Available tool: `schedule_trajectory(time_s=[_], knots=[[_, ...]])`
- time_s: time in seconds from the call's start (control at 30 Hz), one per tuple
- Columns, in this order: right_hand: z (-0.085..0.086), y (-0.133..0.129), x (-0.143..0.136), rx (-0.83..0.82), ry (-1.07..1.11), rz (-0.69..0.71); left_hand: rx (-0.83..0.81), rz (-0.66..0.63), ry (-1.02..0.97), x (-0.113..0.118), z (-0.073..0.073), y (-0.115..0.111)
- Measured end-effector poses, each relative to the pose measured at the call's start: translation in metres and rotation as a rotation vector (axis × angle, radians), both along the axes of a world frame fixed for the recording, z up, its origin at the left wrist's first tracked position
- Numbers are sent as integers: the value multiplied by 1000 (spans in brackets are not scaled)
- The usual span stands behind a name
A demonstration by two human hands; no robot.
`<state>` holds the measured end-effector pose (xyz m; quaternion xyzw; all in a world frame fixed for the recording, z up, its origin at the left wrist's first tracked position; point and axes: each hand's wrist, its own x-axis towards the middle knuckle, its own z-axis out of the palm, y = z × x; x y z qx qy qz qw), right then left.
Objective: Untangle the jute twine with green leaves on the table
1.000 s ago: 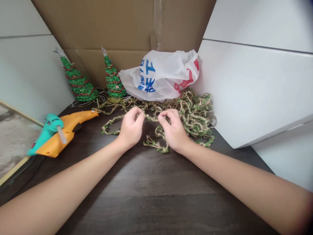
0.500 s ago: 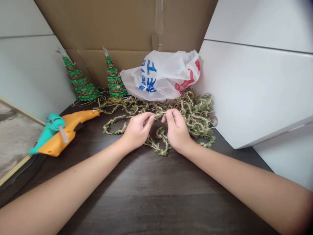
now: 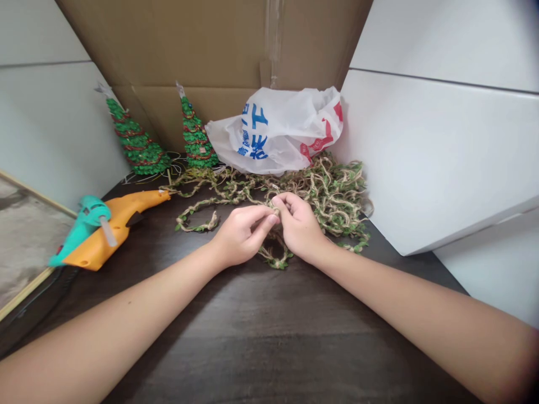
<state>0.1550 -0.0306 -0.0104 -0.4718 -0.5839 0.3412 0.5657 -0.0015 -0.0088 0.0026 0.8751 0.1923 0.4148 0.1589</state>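
Fingertip to fingertip, my left hand and my right hand pinch a strand of the leafy twine garland, a tan cord with small green leaves. Only a small bit of the strand shows between the fingers; the rest of the grip is hidden. The garland lies in a tangled heap behind and to the right of my right hand. One loop curls on the tabletop left of my left hand, and another hangs or lies just below the two hands.
A green and orange glue gun lies at left, its cord trailing to the front. Two small green Christmas trees stand at the back beside a white plastic bag. Cardboard closes off the back; a white box stands at right.
My hands have come together: the left moved right, the right slid slightly left, and the stretch of garland between them has shortened. The other objects stayed put.
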Motion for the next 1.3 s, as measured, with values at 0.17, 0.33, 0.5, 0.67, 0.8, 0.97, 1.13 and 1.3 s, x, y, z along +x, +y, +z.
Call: schedule_trajectory(time_s=[0.17, 0.33, 0.5, 0.67, 0.8, 0.97, 1.13, 1.3], knots=[[1, -3, 0, 28, -89, 64, 9, 9, -126, -1, -1, 2], [3, -5, -1, 9, -146, 87, 65, 145, -126, 1, -5, 6], [5, -7, -2, -5, -170, 91, 23, 257, -67, 1, -6, 8], [5, -9, -3, 56, -241, 25, -50, 310, -6, 0, -4, 9], [7, -10, -3, 82, -282, 13, -52, 281, -10, 1, 0, 10], [7, -11, -2, 85, -236, -11, -129, 200, -17, 1, 1, 10], [8, -11, -3, 108, -205, 29, -210, 196, -35, -2, 2, 7], [9, -11, -2, 136, -217, 72, -286, 194, -88, -5, 4, 3]])
